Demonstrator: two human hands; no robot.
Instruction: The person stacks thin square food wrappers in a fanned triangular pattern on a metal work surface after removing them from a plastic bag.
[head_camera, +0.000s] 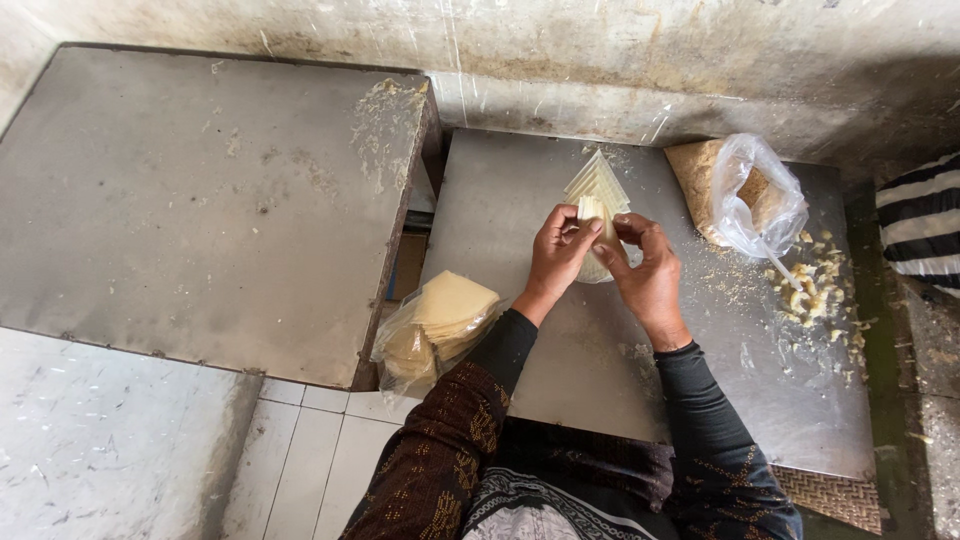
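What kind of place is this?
Likely a small, rough food-prep workshop: worn metal tables against a stained wall, a stack of thin pastry sheets in plastic, crumbs by a bag. Both hands fold a sheet.

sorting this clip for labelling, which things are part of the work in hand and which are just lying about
In hand:
- left hand
- right hand
- fanned stack of pale thin sheets

Lying about:
- clear bag of square pale sheets
- clear plastic bag of brown crumbs
- scattered pale scraps
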